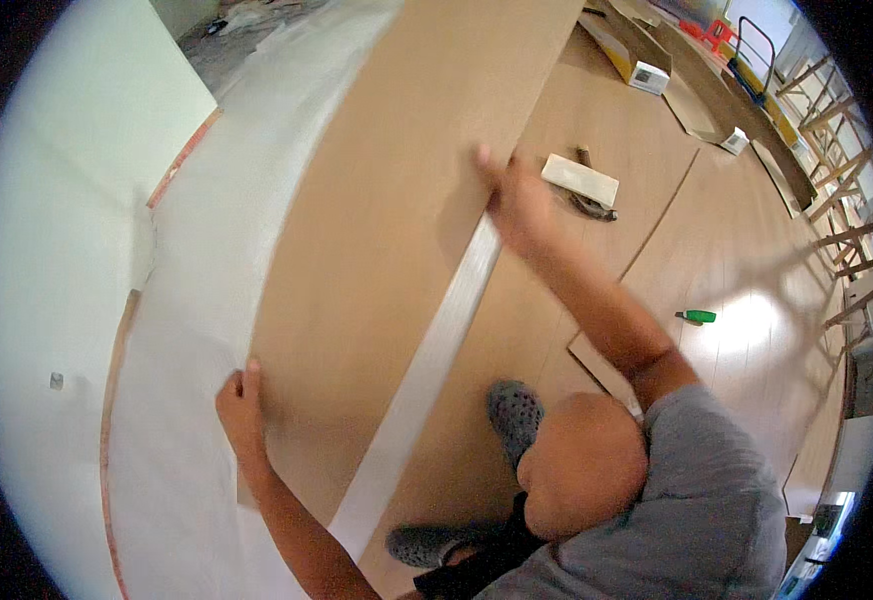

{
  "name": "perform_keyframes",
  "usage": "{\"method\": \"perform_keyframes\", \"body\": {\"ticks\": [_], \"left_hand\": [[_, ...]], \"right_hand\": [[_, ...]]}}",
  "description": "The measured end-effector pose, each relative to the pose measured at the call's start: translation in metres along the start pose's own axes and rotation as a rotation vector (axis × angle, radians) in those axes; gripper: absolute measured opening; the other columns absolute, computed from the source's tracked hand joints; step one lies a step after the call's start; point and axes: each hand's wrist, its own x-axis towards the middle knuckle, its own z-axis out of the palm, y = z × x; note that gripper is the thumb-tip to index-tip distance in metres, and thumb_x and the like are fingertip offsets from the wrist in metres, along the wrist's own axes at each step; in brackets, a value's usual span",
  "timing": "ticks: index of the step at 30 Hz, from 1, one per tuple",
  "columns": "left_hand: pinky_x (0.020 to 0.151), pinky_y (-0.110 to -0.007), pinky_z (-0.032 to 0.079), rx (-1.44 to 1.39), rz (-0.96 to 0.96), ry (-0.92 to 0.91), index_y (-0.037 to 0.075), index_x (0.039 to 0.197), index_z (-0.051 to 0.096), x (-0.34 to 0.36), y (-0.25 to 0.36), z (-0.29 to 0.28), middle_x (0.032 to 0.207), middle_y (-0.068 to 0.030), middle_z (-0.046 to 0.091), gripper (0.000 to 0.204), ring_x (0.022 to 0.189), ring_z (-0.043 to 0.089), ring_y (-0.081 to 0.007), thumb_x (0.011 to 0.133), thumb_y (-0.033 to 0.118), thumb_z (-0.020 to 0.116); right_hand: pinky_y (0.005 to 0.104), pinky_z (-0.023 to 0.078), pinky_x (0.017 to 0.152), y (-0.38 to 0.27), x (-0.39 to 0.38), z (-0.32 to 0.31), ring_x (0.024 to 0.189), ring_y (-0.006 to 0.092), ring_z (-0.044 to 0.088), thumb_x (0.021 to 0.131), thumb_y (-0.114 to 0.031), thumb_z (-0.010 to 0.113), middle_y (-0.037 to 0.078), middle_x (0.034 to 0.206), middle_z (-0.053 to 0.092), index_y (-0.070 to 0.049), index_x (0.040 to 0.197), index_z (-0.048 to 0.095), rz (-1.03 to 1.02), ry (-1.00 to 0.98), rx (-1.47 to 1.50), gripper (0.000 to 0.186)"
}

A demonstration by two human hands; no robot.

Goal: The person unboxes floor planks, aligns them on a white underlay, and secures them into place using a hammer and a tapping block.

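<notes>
A long, wide wood-look floor plank [377, 220] lies between my two arms, held by its two long edges. My left hand [241, 400] grips the left edge near the close end, thumb on top, fingers hidden beneath. On the right edge, farther along, my right hand [512, 195] holds the plank the same way, slightly blurred. Between the plank and the laid flooring [477, 350] runs a strip of white underlay [427, 390], narrowing away from me. More white underlay [207, 290] spreads to the left, up to the wall.
Beyond my right hand lie a pale block [581, 180] and a dark-handled tool [593, 208], probably a hammer. A green-handled tool [699, 317] rests on the floor at right. Opened cardboard boxes [647, 75] lie far right, beside wooden stools [847, 190]. A white wall [57, 250] bounds the left.
</notes>
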Motion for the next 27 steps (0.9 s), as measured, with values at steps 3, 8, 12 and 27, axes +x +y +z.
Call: {"method": "perform_keyframes", "body": {"ticks": [3, 8, 12, 27], "left_hand": [[0.065, -0.047, 0.042, 0.363, -0.059, 0.084, -0.006, 0.073, 0.061, -0.016, -0.063, 0.061, 0.069, -0.0243, 0.059, 0.067, 0.063, 0.05, -0.0361, 0.093, 0.058, 0.058], [0.053, -0.051, 0.04, 0.464, -0.04, 0.098, -0.004, 0.06, 0.061, -0.067, -0.133, 0.109, 0.056, -0.0214, 0.057, 0.074, 0.048, 0.05, -0.0388, 0.09, 0.064, 0.06], [0.048, -0.049, 0.035, 0.499, -0.168, 0.044, -0.002, 0.056, 0.058, -0.086, -0.161, 0.126, 0.052, -0.0196, 0.054, 0.074, 0.045, 0.043, -0.0322, 0.088, 0.063, 0.063], [0.051, -0.05, 0.036, 0.521, -0.18, -0.016, 0.0, 0.056, 0.054, -0.059, -0.171, 0.147, 0.053, -0.0204, 0.051, 0.068, 0.047, 0.042, -0.0357, 0.091, 0.057, 0.063]], "right_hand": [[0.0465, 0.05, 0.101, 0.079, -0.04, -0.053, 0.117, 0.0269, 0.058, 0.097, -0.02, 0.066, 0.014, 0.131, 0.058, -0.002, 0.139, 0.043, 0.38, 0.087, 0.015, 0.051], [0.0381, 0.052, 0.089, 0.193, -0.075, -0.149, 0.104, 0.0207, 0.062, 0.097, -0.026, 0.067, 0.01, 0.119, 0.062, 0.0, 0.13, 0.05, 0.734, 0.002, -0.209, 0.045], [0.0351, 0.054, 0.086, 0.22, -0.085, -0.172, 0.1, 0.0203, 0.064, 0.097, -0.031, 0.068, 0.01, 0.113, 0.065, 0.003, 0.121, 0.056, 0.931, -0.056, -0.4, 0.043], [0.0422, 0.062, 0.079, 0.205, -0.057, -0.165, 0.086, 0.0297, 0.073, 0.097, -0.039, 0.064, 0.02, 0.101, 0.072, 0.007, 0.113, 0.065, 1.044, -0.212, -0.609, 0.05]]}}
